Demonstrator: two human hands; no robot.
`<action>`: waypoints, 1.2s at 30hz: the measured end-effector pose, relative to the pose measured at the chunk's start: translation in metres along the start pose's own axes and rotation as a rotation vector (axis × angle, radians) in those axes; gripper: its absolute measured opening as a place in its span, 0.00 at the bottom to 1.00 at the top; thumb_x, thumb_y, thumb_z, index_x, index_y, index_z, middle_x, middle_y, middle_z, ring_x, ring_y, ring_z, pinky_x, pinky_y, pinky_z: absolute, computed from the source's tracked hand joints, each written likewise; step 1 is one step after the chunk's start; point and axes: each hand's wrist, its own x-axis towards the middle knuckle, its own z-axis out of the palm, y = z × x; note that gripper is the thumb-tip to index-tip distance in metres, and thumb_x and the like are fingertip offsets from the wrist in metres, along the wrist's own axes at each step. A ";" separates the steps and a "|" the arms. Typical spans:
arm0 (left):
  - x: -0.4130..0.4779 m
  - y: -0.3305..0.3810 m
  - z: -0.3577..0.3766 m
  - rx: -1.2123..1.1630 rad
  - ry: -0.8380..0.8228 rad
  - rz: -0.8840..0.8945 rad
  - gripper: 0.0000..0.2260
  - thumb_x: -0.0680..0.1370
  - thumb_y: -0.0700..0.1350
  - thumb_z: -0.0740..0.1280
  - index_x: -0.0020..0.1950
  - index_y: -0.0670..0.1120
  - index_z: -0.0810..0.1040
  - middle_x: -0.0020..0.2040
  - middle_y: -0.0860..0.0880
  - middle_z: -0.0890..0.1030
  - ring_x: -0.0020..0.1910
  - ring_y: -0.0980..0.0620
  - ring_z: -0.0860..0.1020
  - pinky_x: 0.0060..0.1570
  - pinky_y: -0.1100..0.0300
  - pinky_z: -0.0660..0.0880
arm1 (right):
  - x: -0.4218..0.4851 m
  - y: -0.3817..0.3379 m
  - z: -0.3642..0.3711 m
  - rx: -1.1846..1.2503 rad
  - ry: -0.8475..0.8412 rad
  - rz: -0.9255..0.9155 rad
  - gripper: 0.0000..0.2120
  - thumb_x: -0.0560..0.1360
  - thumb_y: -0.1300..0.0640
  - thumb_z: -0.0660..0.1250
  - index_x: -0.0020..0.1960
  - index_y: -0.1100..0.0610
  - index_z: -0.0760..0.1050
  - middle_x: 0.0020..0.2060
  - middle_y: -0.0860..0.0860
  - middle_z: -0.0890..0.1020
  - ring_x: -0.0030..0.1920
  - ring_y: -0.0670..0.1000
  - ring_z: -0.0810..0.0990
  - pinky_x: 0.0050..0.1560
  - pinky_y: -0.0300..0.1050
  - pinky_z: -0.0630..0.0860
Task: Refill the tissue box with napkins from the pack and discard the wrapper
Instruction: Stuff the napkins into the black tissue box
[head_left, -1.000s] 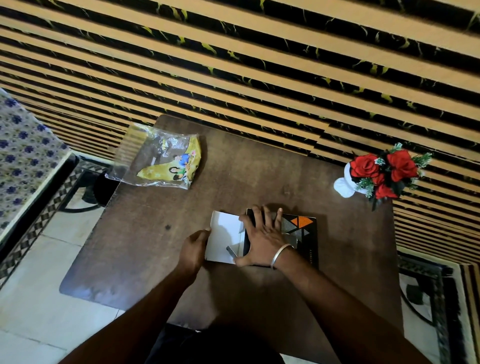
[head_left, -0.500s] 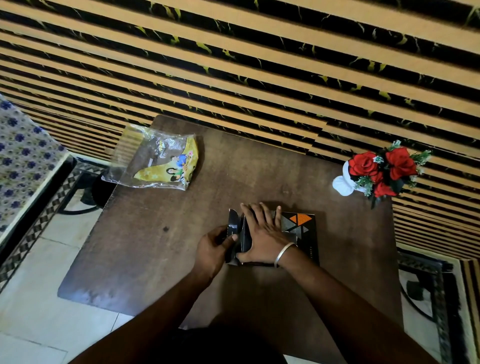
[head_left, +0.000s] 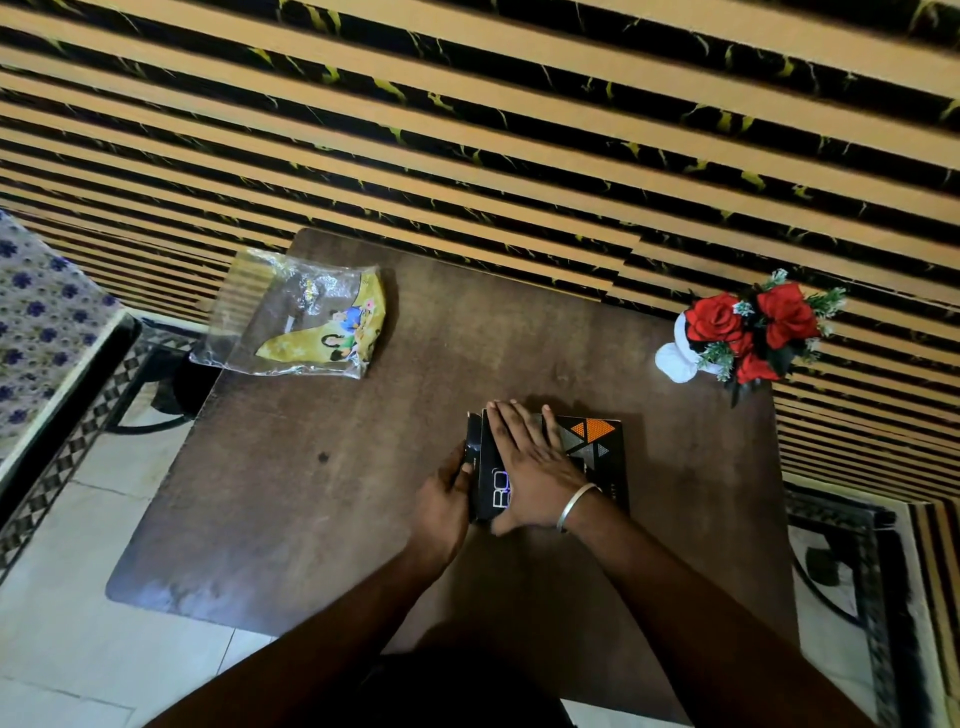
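A black tissue box (head_left: 597, 441) with orange and grey triangles lies flat on the brown table (head_left: 332, 467), near its middle. My right hand (head_left: 530, 462) presses flat on the box's top, fingers straight. My left hand (head_left: 441, 499) is at the box's left end, its fingers against the black end flap (head_left: 472, 441), which stands nearly folded in. No white napkins show. The empty clear and yellow wrapper (head_left: 306, 322) lies at the table's far left corner, overhanging the edge, away from both hands.
A white vase with red artificial roses (head_left: 748, 327) stands at the table's far right. A striped black and tan wall (head_left: 467, 130) runs behind. A floral-covered bed (head_left: 36, 322) is at the left, and tiled floor (head_left: 78, 597) lies below.
The white inner side of the open end flap was showing at the left; my left hand has folded the flap up and in against the box. My right hand stayed on top.
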 end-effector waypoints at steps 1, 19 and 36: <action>-0.001 0.002 0.002 0.001 -0.003 -0.003 0.18 0.84 0.47 0.58 0.75 0.52 0.69 0.68 0.49 0.78 0.62 0.54 0.80 0.65 0.48 0.76 | 0.000 0.000 0.000 0.000 -0.001 0.002 0.70 0.53 0.30 0.71 0.78 0.56 0.33 0.79 0.53 0.40 0.79 0.55 0.37 0.76 0.64 0.36; -0.008 0.006 0.030 0.048 -0.057 -0.009 0.28 0.84 0.50 0.57 0.81 0.52 0.48 0.81 0.52 0.55 0.79 0.51 0.59 0.77 0.46 0.60 | -0.001 0.001 0.009 0.033 0.081 0.001 0.57 0.63 0.43 0.67 0.78 0.55 0.35 0.79 0.54 0.44 0.79 0.55 0.38 0.75 0.65 0.37; -0.001 -0.001 0.022 -0.046 -0.045 -0.013 0.31 0.75 0.71 0.60 0.70 0.78 0.44 0.81 0.52 0.56 0.78 0.49 0.63 0.74 0.42 0.64 | -0.010 0.008 0.004 0.093 0.101 0.035 0.67 0.57 0.33 0.71 0.78 0.54 0.31 0.78 0.51 0.34 0.77 0.54 0.29 0.74 0.66 0.32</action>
